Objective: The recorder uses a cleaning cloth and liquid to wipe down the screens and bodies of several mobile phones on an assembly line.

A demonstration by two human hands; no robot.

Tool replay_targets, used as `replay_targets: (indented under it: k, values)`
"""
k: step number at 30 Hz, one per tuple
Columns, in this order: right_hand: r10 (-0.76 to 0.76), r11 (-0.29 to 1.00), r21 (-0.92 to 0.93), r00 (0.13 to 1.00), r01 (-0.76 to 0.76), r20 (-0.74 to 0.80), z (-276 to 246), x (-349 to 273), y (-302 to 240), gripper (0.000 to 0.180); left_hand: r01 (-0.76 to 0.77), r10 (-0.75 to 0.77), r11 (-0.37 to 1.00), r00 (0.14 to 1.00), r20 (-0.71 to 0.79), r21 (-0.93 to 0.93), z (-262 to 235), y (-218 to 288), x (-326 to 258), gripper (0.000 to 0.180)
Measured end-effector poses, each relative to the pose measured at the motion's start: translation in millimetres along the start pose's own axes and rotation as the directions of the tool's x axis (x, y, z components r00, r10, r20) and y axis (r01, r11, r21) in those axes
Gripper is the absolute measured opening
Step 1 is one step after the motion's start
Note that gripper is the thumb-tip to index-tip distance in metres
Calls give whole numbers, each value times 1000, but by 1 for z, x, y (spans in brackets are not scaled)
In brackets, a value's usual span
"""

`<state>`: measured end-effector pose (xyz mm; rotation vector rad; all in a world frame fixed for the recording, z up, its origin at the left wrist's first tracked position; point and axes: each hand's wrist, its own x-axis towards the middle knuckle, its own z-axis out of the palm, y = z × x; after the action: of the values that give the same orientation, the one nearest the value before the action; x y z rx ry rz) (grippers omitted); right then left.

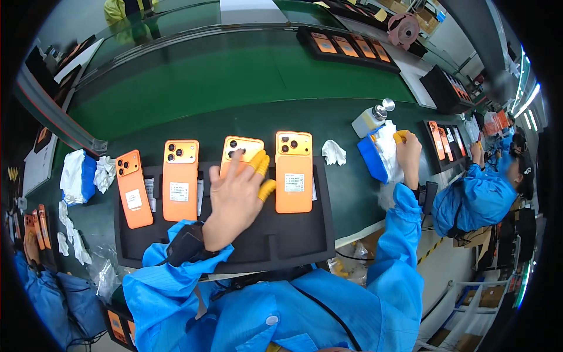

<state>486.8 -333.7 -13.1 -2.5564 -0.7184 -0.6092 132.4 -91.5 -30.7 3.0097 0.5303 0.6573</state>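
My left hand [237, 196] lies over an orange phone [251, 143], fingers spread, with yellow finger cots on some fingertips. That phone's lower part is hidden beneath the hand. Other orange phones with labelled backs rest on the black foam tray [302, 237]: one [294, 158] just right of my hand, one [180, 199] to its left, and a tilted one [138, 214] at the far left. My right hand [409, 157] is at a blue box [373, 158] of white wipes [387, 146], its yellow-tipped fingers curled together on the wipes' edge.
Behind the box stands a pump bottle [369, 120]. A crumpled wipe [333, 152] lies beside the tray; another wipe box [79, 176] and used wipes [70, 232] are at left. More phone trays [349, 50] sit across the green belt [234, 70]. A co-worker [478, 196] works at right.
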Motion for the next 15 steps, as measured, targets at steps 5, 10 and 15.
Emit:
replay_targets:
  k: [5, 10, 15]
  values:
    - [92, 992, 109, 974, -70, -205, -10, -5, -9, 19, 122, -115, 989, 990, -83, 87, -2, -6, -2, 30]
    - [161, 600, 798, 985, -52, -56, -10, -12, -50, 20, 83, -85, 996, 994, -74, -30, -6, -2, -5, 47]
    - [-164, -297, 752, 807, -588, 567, 0, -33, -131, 23, -80, 88, 981, 995, 41, -175, -7, 22, -10, 74]
